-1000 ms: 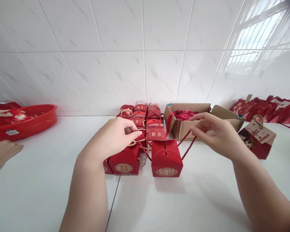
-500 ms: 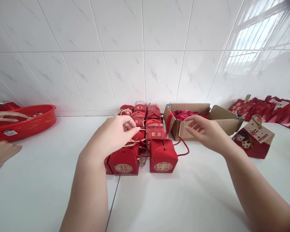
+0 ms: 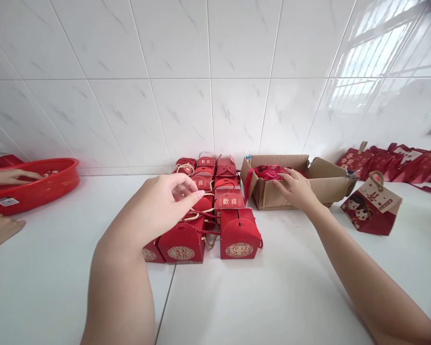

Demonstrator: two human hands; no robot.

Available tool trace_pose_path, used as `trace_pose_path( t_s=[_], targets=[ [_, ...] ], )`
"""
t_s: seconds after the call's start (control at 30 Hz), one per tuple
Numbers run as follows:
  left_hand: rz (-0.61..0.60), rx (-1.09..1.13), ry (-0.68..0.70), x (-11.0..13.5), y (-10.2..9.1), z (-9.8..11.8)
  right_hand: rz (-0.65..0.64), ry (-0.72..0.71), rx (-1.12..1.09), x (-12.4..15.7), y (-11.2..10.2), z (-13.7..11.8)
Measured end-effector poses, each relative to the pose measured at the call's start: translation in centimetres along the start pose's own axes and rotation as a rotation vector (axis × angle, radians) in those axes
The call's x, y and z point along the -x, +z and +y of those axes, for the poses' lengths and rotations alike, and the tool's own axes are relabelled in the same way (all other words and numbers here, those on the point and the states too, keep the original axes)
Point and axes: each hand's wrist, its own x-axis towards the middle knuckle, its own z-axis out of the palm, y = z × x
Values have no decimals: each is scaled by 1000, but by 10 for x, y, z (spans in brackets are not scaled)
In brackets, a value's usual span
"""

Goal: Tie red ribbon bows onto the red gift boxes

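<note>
Rows of small red gift boxes (image 3: 204,191) stand on the white counter, running back to the tiled wall. The nearest ones are a box (image 3: 181,242) with a gold rope handle and a box (image 3: 239,232) with a red cord. My left hand (image 3: 165,203) hovers over the left row, fingers loosely curled and pinched together near the gold rope. My right hand (image 3: 295,188) reaches into the open cardboard box (image 3: 321,181) and rests on the red cords (image 3: 269,171) inside, its fingers partly hidden by the box wall.
A red plastic basket (image 3: 32,187) sits at the far left, with another person's hands (image 3: 2,201) at it and in front of it. A red gift bag (image 3: 371,205) stands at the right. Flat red bags (image 3: 398,160) lie along the wall behind it.
My right hand let go of the red cord and moved back into the cardboard box. The nearest right box was set down into line. My left hand stayed over the left row.
</note>
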Motion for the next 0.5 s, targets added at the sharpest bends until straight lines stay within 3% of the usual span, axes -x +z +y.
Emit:
trace_pose_path(
  t_s=[0.3, 0.5],
  targets=[
    [7, -4, 41, 0, 1, -3, 0, -168, -93, 5, -2, -14],
    [13, -2, 40, 0, 1, -4, 45, -156, -226, 7, 0, -29]
  ],
)
